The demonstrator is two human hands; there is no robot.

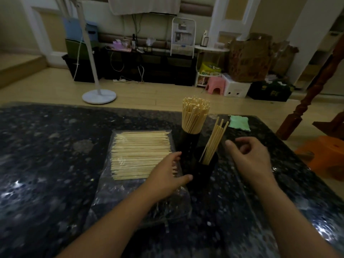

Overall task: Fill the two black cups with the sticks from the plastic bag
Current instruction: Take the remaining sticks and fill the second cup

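A clear plastic bag (138,200) lies flat on the dark speckled table (46,164), with a layer of pale wooden sticks (139,155) inside. Two black cups stand to its right. The far cup (188,144) is packed with upright sticks. The near cup (204,170) holds several sticks leaning right. My left hand (167,175) rests on the bag's right edge, fingers spread over the stick ends, thumb beside the near cup. My right hand (249,157) hovers just right of the near cup, fingers loosely curled, holding nothing.
A green cloth (239,123) lies at the table's far right. A wooden post (314,94) and an orange stool (327,157) stand off the right edge. Beyond the table are a white fan stand (98,95), a pink stool (215,84) and boxes.
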